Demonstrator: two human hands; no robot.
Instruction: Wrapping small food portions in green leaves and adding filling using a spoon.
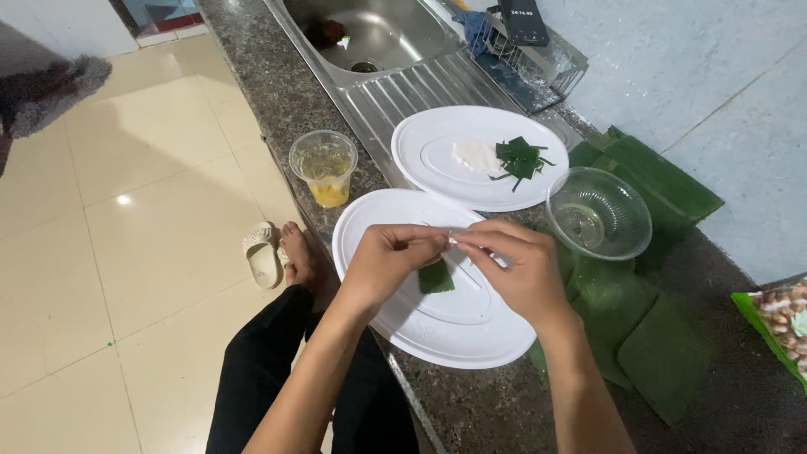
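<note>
My left hand point(388, 259) and my right hand point(514, 262) meet over a white oval plate point(445, 324) on the dark counter. Both pinch a small white strip between their fingertips. A small green leaf piece point(436, 277) hangs just below my left fingers, above the plate. Behind it, a second white plate point(437, 155) carries a white lump point(476, 155) and cut green leaf strips point(520, 159).
A clear glass bowl point(598, 214) stands on green banana leaves point(647, 336) at the right. A plastic cup with yellow liquid point(324, 171) sits near the counter edge. A steel sink point(370, 38) and a dish rack point(538, 63) lie behind. A green tray of food point(777, 324) is far right.
</note>
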